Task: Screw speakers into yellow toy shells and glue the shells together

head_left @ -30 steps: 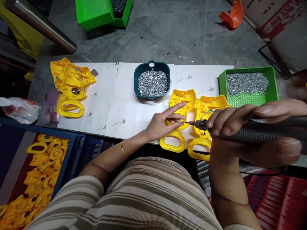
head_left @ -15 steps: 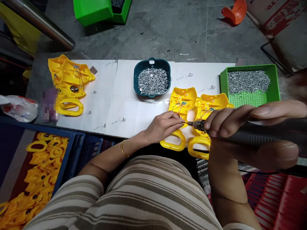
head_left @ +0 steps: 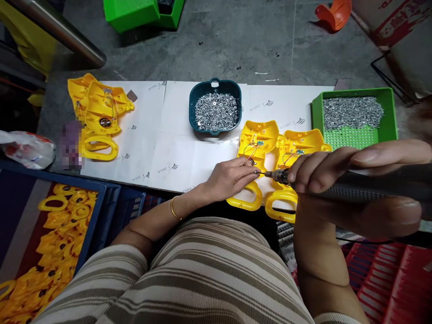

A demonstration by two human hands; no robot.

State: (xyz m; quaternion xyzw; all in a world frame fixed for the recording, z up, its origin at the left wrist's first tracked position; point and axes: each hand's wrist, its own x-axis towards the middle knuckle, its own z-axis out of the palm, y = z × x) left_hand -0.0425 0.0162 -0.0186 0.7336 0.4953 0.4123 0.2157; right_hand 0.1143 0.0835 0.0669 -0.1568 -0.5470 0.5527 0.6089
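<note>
Two yellow plastic shells with handles lie side by side near the table's front edge, the left shell (head_left: 259, 137) and the right shell (head_left: 301, 143), both showing small wires inside. My left hand (head_left: 229, 177) rests on the left shell's lower part, fingers pinched at the tip of the screwdriver bit, holding something too small to name. My right hand (head_left: 340, 180) is wrapped round a dark electric screwdriver (head_left: 357, 186), held level with its bit (head_left: 266, 173) pointing left at my left fingertips.
A teal bowl of small silver screws (head_left: 216, 110) stands behind the shells. A green tray of screws (head_left: 353, 117) sits at the right. More yellow shells (head_left: 99, 114) are stacked at the left. A blue crate of yellow parts (head_left: 50, 234) stands below left.
My left forefinger, stretched out a second ago, has curled in; the fingers now pinch at the bit's tip. The screwdriver has hardly moved.
</note>
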